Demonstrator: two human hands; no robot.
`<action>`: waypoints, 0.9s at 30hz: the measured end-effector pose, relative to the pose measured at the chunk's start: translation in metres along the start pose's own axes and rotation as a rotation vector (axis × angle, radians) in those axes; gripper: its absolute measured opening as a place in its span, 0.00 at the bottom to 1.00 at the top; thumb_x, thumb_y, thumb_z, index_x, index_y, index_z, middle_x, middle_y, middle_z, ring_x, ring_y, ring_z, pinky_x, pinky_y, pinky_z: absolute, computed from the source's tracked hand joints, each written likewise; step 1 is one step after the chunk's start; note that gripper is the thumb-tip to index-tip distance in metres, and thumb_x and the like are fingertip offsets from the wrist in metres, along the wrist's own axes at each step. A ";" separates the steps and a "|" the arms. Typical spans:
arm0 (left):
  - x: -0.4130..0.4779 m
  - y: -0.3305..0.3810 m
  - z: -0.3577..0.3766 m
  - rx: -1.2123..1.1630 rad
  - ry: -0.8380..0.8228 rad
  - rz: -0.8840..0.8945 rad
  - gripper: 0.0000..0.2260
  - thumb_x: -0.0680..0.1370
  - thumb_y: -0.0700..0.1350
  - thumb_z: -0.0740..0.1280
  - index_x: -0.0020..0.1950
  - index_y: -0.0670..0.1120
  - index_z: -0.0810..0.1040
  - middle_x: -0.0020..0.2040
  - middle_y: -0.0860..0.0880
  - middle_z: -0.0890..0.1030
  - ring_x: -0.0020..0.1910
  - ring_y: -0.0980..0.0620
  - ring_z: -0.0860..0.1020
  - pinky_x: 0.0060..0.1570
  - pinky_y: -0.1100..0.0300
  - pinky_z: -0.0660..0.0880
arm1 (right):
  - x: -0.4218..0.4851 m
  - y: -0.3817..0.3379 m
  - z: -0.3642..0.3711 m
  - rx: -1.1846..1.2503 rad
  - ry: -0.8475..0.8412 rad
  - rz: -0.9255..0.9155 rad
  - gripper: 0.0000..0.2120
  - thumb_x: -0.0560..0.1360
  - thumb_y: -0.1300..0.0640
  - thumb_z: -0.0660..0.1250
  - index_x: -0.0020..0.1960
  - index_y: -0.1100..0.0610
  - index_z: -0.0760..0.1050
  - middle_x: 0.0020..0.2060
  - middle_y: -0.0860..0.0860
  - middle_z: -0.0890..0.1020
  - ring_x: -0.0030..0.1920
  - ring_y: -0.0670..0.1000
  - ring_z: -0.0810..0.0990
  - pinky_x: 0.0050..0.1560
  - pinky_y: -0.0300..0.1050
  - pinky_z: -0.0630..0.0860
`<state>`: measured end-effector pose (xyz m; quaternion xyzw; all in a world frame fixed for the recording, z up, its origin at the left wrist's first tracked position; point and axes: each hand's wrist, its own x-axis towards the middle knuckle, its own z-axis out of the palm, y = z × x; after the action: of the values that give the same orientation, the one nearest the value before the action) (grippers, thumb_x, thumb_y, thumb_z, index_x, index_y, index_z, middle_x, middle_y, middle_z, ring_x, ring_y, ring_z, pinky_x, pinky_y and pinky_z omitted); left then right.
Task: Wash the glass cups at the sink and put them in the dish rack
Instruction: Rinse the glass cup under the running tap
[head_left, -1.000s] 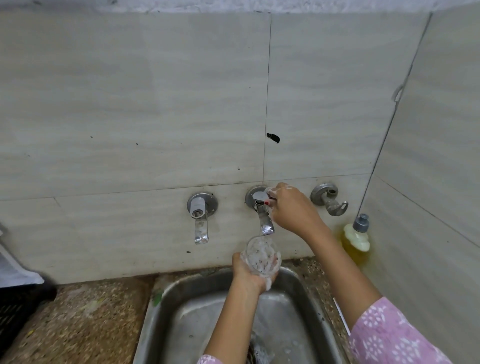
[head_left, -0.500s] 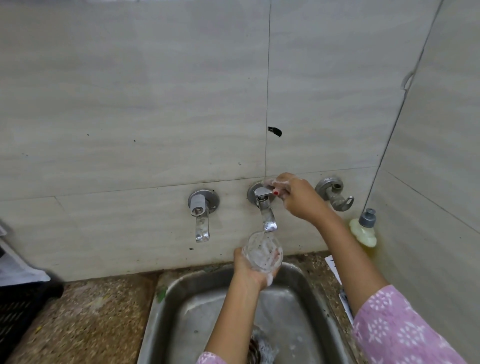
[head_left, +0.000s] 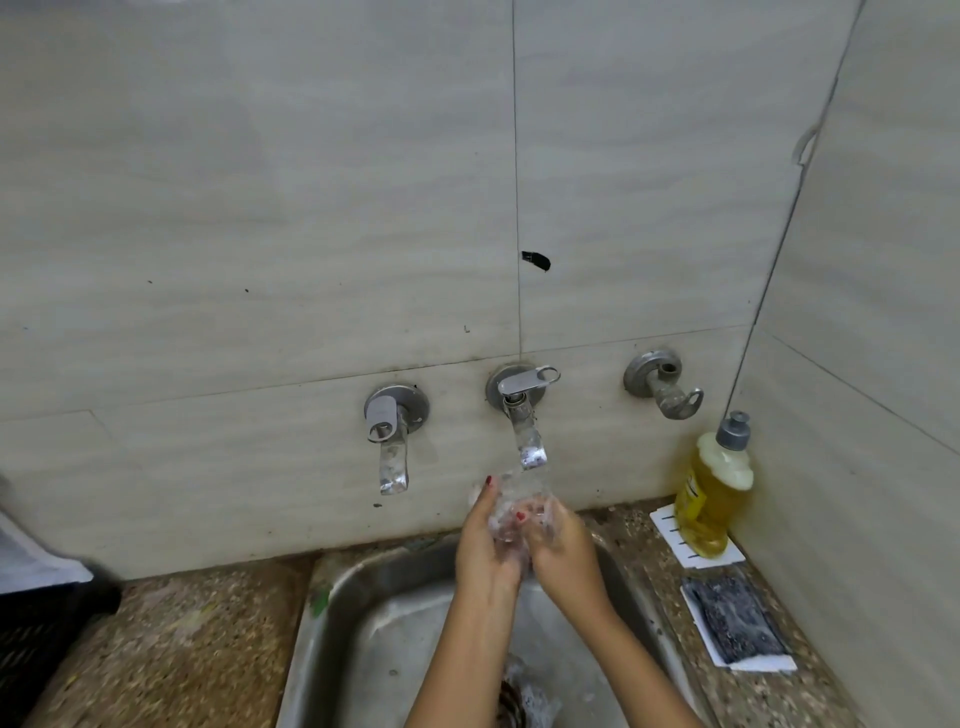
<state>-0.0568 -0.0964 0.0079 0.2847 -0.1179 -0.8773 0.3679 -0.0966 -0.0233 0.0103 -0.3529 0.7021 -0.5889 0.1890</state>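
Note:
A clear, soapy glass cup is held under the middle tap, whose lever is turned to the right. My left hand wraps the cup from the left. My right hand grips it from the right. Both hands are above the back of the steel sink. Fingers and foam hide most of the cup. The black dish rack shows at the left edge.
Another tap sits left of the middle one, and a third fitting is on the right. A yellow dish-soap bottle and a dark scrub pad rest on the speckled counter right of the sink. Foam lies around the drain.
My right hand has left the tap lever and come down onto the cup. The lever now points right. The view has tilted down and the cup sits closer under the spout.

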 end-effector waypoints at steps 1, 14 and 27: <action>-0.002 0.001 -0.001 0.031 0.019 0.047 0.18 0.73 0.37 0.67 0.62 0.43 0.71 0.50 0.40 0.80 0.41 0.43 0.80 0.38 0.51 0.79 | 0.006 0.002 0.002 0.113 0.037 0.066 0.07 0.76 0.66 0.62 0.45 0.58 0.77 0.40 0.50 0.82 0.42 0.47 0.81 0.47 0.40 0.76; -0.017 0.012 -0.012 1.567 0.215 0.590 0.10 0.78 0.51 0.61 0.44 0.46 0.75 0.40 0.50 0.78 0.42 0.49 0.77 0.41 0.57 0.70 | 0.034 0.004 0.021 0.057 0.296 0.344 0.22 0.71 0.56 0.71 0.22 0.56 0.67 0.19 0.50 0.72 0.25 0.54 0.73 0.30 0.41 0.65; -0.006 0.014 -0.013 0.447 0.108 -0.177 0.25 0.78 0.61 0.56 0.52 0.41 0.78 0.38 0.42 0.83 0.38 0.46 0.81 0.35 0.56 0.76 | 0.047 0.002 0.026 -0.379 -0.086 -0.259 0.25 0.69 0.45 0.66 0.21 0.50 0.57 0.18 0.47 0.62 0.25 0.49 0.67 0.30 0.46 0.66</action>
<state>-0.0379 -0.1021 0.0057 0.4147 -0.2638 -0.8417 0.2234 -0.1120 -0.0750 0.0095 -0.4941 0.7404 -0.4500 0.0720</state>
